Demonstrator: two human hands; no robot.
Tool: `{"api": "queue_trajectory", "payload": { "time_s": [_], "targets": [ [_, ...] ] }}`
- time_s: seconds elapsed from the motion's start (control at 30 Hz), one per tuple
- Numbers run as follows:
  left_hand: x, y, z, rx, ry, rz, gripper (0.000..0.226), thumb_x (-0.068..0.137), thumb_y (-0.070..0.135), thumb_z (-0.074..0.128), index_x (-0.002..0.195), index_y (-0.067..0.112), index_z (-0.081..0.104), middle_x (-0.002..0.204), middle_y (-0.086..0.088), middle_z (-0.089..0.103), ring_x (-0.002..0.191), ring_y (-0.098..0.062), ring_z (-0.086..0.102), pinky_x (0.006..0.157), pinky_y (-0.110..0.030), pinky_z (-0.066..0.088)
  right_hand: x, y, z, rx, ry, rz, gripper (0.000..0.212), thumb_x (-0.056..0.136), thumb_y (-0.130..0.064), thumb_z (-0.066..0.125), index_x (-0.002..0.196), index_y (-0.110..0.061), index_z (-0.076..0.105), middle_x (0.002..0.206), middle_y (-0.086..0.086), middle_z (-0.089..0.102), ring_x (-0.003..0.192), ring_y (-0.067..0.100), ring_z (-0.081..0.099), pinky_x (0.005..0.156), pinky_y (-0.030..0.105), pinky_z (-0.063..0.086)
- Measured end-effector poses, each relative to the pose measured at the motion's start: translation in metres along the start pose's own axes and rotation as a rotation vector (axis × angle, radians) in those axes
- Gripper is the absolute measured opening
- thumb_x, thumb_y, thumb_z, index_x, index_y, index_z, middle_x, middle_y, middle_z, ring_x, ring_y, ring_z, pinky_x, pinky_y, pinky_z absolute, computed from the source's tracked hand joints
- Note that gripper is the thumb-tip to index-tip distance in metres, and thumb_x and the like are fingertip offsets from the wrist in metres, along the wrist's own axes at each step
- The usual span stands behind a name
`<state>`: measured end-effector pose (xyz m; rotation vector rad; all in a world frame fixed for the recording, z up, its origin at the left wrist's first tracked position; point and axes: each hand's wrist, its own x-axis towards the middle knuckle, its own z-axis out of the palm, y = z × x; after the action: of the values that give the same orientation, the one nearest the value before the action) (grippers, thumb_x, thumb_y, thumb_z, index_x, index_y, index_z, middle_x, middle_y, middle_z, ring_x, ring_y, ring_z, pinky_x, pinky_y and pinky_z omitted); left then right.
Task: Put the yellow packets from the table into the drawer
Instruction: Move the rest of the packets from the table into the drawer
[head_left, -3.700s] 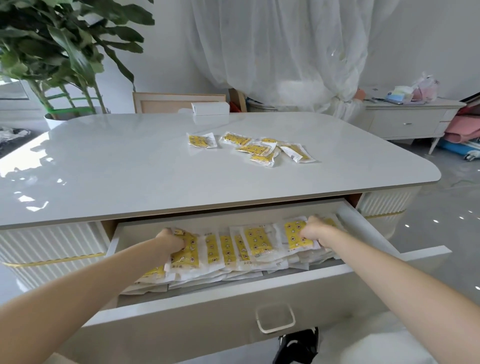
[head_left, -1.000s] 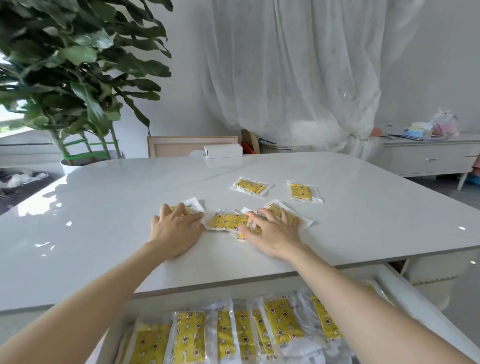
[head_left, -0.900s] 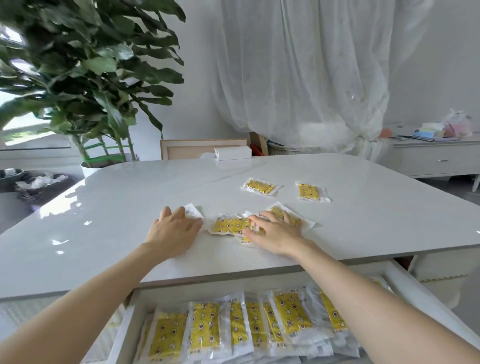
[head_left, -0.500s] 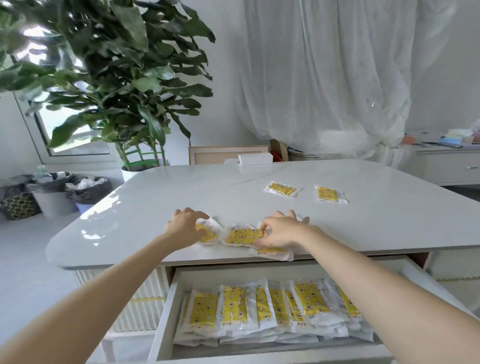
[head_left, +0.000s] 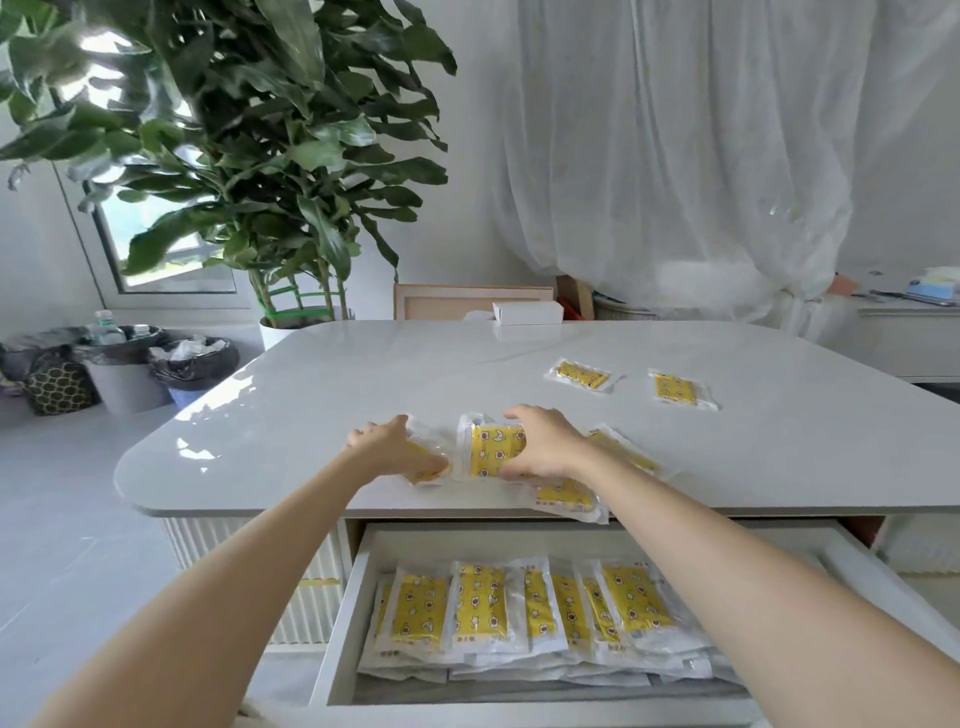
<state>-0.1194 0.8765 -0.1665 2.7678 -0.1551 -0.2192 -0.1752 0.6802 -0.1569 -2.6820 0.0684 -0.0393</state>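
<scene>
- At the near edge of the table, the left hand curls its fingers round a crumpled packet and grips it.
- Just beside it, the right hand pinches the right end of the middle packet, fingers above and thumb below; the two packets touch.
- Under the right wrist lies a flat packet, its near edge overhanging the table.
- A slanted packet lies just right of that wrist.
- Farther back, well apart from both hands, lie a far-left packet and a far-right packet.
- Below the hands the drawer stands open, holding an overlapping row of stored packets; the right forearm crosses over part of the row.
- A white box sits at the table's far edge.
- A potted plant rises behind the left corner, with bins on the floor.
</scene>
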Motion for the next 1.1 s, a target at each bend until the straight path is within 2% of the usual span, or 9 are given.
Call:
{"api": "queue_trajectory", "payload": {
  "time_s": [0.07,0.2,0.4,0.57,0.67,0.77,0.83,0.97,1.1],
  "targets": [
    [-0.001,0.000,0.001,-0.173,0.005,-0.018,0.105,0.057,0.055,0.076,0.142,0.014,0.031,0.137,-0.008,0.044,0.124,-0.027,0.044,0.103,-0.033,0.038,-0.001,-0.005,0.004,-0.003,0.069,-0.033,0.077,0.075,-0.024,0.076,0.143,-0.018,0.041,0.141,0.004,0.048,0.124,0.025,0.047,0.096,0.037,0.047],
    [-0.005,0.001,-0.002,-0.521,0.045,-0.038,0.091,0.069,0.021,0.083,0.142,0.013,0.031,0.129,-0.007,0.045,0.109,-0.024,0.051,0.090,-0.032,0.048,-0.002,-0.013,0.003,0.024,0.177,-0.050,0.056,0.081,-0.025,0.072,0.133,-0.018,0.050,0.131,0.003,0.056,0.118,0.026,0.051,0.092,0.035,0.047],
    [-0.022,0.007,-0.019,-1.049,0.050,0.008,0.069,0.069,-0.011,0.076,0.131,0.003,0.047,0.094,-0.004,0.059,0.088,-0.024,0.061,0.074,-0.032,0.054,-0.004,-0.017,-0.027,0.618,0.332,0.101,0.069,0.070,-0.025,0.084,0.123,-0.014,0.042,0.112,0.001,0.053,0.102,0.019,0.054,0.087,0.033,0.048],
    [-0.028,0.022,-0.023,-1.228,-0.063,0.083,0.036,0.077,-0.001,0.072,0.111,0.000,0.061,0.101,-0.010,0.069,0.081,-0.016,0.067,0.079,-0.027,0.053,-0.005,-0.006,-0.040,1.054,0.174,0.168,0.068,0.067,-0.016,0.086,0.121,-0.010,0.045,0.118,0.008,0.062,0.107,0.026,0.062,0.081,0.035,0.047],
    [-0.030,0.033,-0.023,-1.335,-0.115,0.110,0.018,0.083,0.002,0.068,0.100,0.003,0.065,0.101,-0.011,0.069,0.084,-0.019,0.068,0.075,-0.028,0.059,-0.008,-0.004,-0.041,1.135,0.108,0.144,0.059,0.075,-0.016,0.079,0.125,-0.007,0.048,0.121,0.012,0.063,0.113,0.028,0.060,0.100,0.047,0.044],
    [-0.030,0.040,-0.021,-1.455,-0.136,0.122,0.007,0.086,0.003,0.064,0.092,0.004,0.066,0.094,-0.011,0.070,0.076,-0.018,0.070,0.070,-0.026,0.059,-0.005,-0.001,-0.042,1.103,0.155,0.100,0.028,0.082,-0.020,0.074,0.096,-0.014,0.051,0.115,0.009,0.062,0.115,0.026,0.057,0.104,0.047,0.038],
    [-0.030,0.044,-0.020,-1.542,-0.143,0.124,0.004,0.088,0.005,0.061,0.089,0.004,0.066,0.088,-0.010,0.071,0.070,-0.017,0.070,0.067,-0.025,0.060,-0.005,0.000,-0.043,1.081,0.167,0.089,0.028,0.082,-0.022,0.074,0.088,-0.017,0.047,0.112,0.010,0.063,0.110,0.029,0.061,0.101,0.050,0.041],
    [-0.030,0.050,-0.019,-1.591,-0.171,0.167,0.011,0.093,0.010,0.056,0.090,0.005,0.065,0.083,-0.008,0.072,0.065,-0.013,0.071,0.062,-0.022,0.059,-0.009,-0.006,-0.040,1.023,0.181,0.079,0.045,0.082,-0.025,0.074,0.114,-0.002,0.051,0.113,0.014,0.066,0.086,0.032,0.069,0.093,0.050,0.051],
    [-0.031,0.058,-0.019,-1.679,-0.165,0.213,0.024,0.096,0.018,0.051,0.104,0.000,0.064,0.087,-0.007,0.072,0.070,-0.011,0.072,0.065,-0.020,0.059,-0.009,-0.014,-0.042,1.119,0.237,0.088,0.029,0.077,-0.021,0.079,0.093,-0.008,0.059,0.094,0.010,0.071,0.075,0.023,0.068,0.081,0.041,0.056]
  ]
}}
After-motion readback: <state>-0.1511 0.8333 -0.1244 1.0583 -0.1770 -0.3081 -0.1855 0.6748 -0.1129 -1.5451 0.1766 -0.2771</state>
